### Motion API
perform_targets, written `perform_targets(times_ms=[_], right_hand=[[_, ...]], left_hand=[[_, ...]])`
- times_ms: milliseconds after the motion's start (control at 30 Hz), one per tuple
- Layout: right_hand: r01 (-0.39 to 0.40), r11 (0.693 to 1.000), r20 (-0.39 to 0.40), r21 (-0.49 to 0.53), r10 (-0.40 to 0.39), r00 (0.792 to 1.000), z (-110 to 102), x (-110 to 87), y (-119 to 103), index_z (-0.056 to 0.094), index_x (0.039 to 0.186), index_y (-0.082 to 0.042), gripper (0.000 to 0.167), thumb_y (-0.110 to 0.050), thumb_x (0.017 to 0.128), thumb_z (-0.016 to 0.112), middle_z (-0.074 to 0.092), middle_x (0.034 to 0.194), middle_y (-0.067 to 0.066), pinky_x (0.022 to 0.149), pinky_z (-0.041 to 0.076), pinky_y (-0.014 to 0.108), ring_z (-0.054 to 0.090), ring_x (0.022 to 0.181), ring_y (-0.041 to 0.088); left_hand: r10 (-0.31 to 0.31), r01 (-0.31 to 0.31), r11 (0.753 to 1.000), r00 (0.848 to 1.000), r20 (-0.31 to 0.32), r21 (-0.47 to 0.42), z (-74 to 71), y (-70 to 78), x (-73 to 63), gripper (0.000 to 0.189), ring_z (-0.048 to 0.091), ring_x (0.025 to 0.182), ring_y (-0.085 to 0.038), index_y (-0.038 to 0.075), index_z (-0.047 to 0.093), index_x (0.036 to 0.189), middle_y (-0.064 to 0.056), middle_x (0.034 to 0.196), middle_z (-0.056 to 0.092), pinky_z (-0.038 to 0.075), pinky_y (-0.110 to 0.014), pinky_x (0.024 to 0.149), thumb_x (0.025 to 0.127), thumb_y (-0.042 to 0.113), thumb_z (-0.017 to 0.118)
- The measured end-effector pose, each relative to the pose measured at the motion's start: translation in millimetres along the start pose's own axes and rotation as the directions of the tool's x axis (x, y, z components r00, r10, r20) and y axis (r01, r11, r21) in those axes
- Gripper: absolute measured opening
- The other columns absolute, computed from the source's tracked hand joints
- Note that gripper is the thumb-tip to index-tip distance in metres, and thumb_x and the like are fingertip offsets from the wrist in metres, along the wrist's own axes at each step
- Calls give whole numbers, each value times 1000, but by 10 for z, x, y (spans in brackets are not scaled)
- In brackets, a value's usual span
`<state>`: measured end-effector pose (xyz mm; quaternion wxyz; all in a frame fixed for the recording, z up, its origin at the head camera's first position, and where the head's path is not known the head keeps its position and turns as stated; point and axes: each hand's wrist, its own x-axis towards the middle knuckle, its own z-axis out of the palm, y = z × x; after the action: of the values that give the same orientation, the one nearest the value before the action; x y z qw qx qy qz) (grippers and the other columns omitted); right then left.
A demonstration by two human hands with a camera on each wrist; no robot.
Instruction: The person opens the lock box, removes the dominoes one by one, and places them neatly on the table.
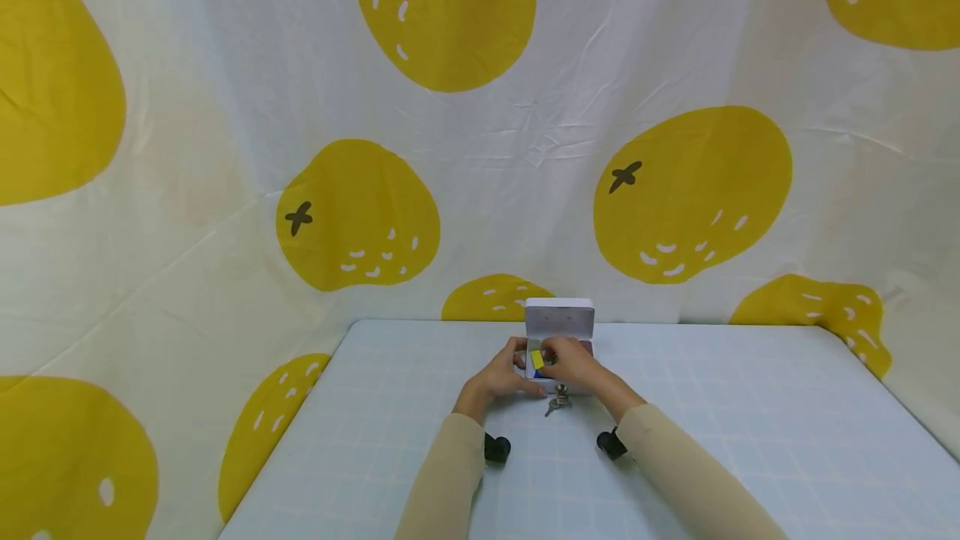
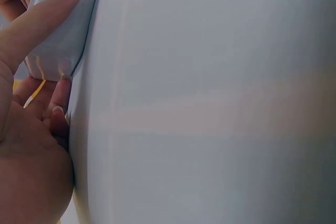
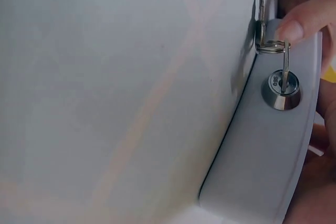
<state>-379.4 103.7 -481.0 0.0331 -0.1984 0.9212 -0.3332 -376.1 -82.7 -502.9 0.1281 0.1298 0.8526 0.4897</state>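
Observation:
A small white metal lock box (image 3: 252, 156) stands on the table, its lid (image 1: 559, 323) raised at the back. My left hand (image 1: 504, 371) grips the box's left end, thumb along the front wall and fingers round the side. Over the open box, my right hand (image 1: 573, 362) has its fingers curled down inside, at a small yellow-and-blue item (image 1: 537, 359) that it appears to pinch. The box's inside is largely hidden by that hand. In the right wrist view, a key sits in the round lock (image 3: 282, 93), and a second key (image 3: 261, 3) hangs from its ring.
A pale blue checked table (image 1: 420, 390) surrounds the box. Behind it hangs a white cloth (image 1: 525, 215) printed with large yellow fruit. Dark wrist cameras (image 1: 497, 448) sit below both forearms, close over the tabletop.

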Motion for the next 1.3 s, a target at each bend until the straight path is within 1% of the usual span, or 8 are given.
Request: perform_targets(times_ms=[67, 167, 333, 633, 833, 1033, 1133, 1300], right_hand=[[0, 1000, 0, 6, 0, 1000, 5, 9, 5, 69, 108, 1, 20, -5, 90, 77, 65, 89, 6, 80, 52, 38, 56, 81, 19], [-6, 1000, 6, 24, 6, 1000, 12, 15, -2, 70, 106, 0, 17, -5, 91, 76, 63, 83, 4, 77, 52, 36, 56, 77, 18], [-29, 999, 13, 32, 28, 1000, 39, 35, -16, 71, 103, -1, 13, -6, 92, 75, 63, 81, 3, 76, 52, 34, 56, 76, 18], [-20, 1000, -4, 21, 20, 1000, 85, 77, -13, 71, 94, -2, 13, -9, 88, 80, 60, 73, 2, 65, 46, 30, 53, 68, 17], [-26, 999, -14, 24, 26, 1000, 108, 89, -23, 72, 93, -3, 13, -10, 88, 81, 59, 73, 3, 65, 46, 30, 53, 68, 18], [-62, 998, -27, 13, 62, 998, 140, 117, -27, 73, 95, -4, 14, -13, 88, 81, 60, 76, 2, 68, 49, 31, 54, 71, 18], [-59, 998, -34, 11, 59, 998, 146, 131, -25, 74, 95, -4, 13, -13, 89, 81, 60, 76, 2, 67, 49, 31, 54, 71, 18], [-27, 1000, -39, -2, 27, 999, 144, 152, -19, 73, 90, -5, 10, -11, 89, 81, 56, 71, 2, 65, 43, 30, 51, 67, 18]], left_hand=[[3, -3, 1000, 1000, 2, -10, 4, -6, 3, 86, 50, 103, -24, 17, 41, 145, -8, 112, 53, 39, -40, 90, 77, 16, 92], [10, -9, 1000, 1000, 8, -28, 8, -24, 13, 87, 50, 102, -24, 17, 41, 146, -8, 111, 53, 38, -40, 90, 76, 17, 93], [4, -4, 1000, 1000, 13, -30, 15, -36, 24, 88, 49, 102, -24, 18, 41, 146, -7, 112, 53, 39, -41, 90, 75, 18, 94], [-1, 1, 1000, 1000, 6, -12, 25, -33, 17, 86, 50, 102, -24, 20, 43, 143, -6, 113, 53, 40, -41, 88, 74, 18, 94], [-11, 11, 1000, 1000, 2, 4, 24, -44, 23, 86, 50, 102, -24, 21, 43, 142, -6, 114, 53, 40, -39, 85, 74, 21, 95], [-19, 19, 999, 1000, 1, 27, 18, -47, 37, 87, 51, 102, -22, 22, 42, 143, -5, 115, 53, 41, -37, 85, 74, 21, 95], [-18, 18, 1000, 1000, 0, 18, 4, -31, 29, 86, 51, 102, -24, 22, 43, 142, -6, 115, 53, 41, -39, 86, 74, 21, 95], [-25, 25, 1000, 1000, -1, 6, -4, -23, 36, 85, 50, 103, -23, 23, 43, 141, -5, 114, 53, 40, -40, 89, 74, 20, 94]])
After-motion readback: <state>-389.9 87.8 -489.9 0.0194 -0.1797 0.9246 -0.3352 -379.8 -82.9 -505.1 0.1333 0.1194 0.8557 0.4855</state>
